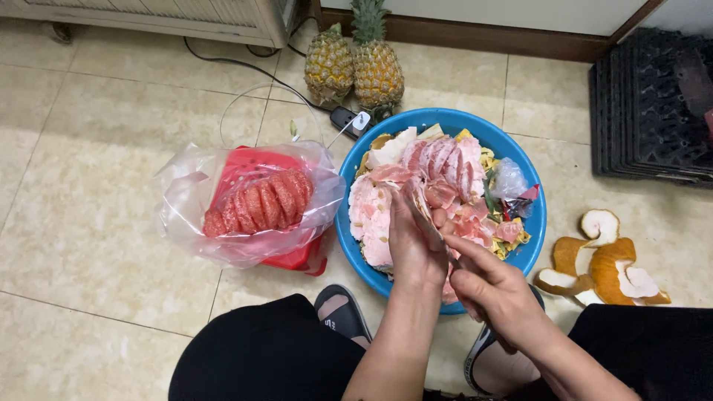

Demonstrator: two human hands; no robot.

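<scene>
Peeling is underway — left hand (416, 245) gripping a pomelo segment (416, 194) over the blue basin (536, 223), right hand (494, 286) pinching its membrane; next, a careful pull — probably.

bright, even indoor light, soft shadows, mild glare on the plastic bag (252, 204), sharp focus, slight edge distortion

A home, seen at floor level: beige tiled floor (96, 245) with a wooden skirting board (475, 36), a power cord (245, 68) trailing along it, a black mat (653, 104) by the wall, and two pineapples (355, 65) standing beside a blue basin (536, 223) of fruit peelings.
</scene>
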